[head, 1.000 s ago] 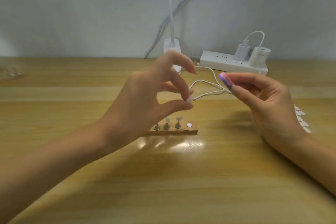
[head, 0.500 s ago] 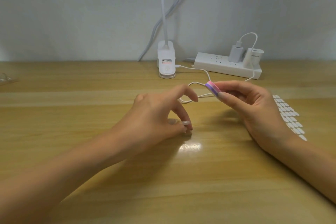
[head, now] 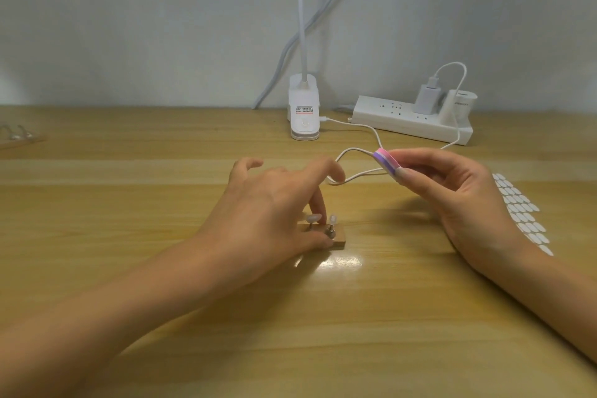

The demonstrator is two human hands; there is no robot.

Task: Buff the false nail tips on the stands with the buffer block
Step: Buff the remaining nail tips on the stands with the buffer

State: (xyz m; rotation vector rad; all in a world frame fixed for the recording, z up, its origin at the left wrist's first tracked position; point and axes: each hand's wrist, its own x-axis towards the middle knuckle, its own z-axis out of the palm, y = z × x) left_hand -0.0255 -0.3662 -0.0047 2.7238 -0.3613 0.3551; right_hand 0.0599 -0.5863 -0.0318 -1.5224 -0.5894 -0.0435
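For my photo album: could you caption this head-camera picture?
Left hand touches the wooden stand of false nail tips while the right hand holds a buffer block.

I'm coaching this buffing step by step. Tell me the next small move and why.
Probably bring the right hand down and to the left so the buffer block meets the nail tip at the end of the wooden base. The block is held up in the air, clear of the tips, while the left hand steadies the base with thumb and finger.
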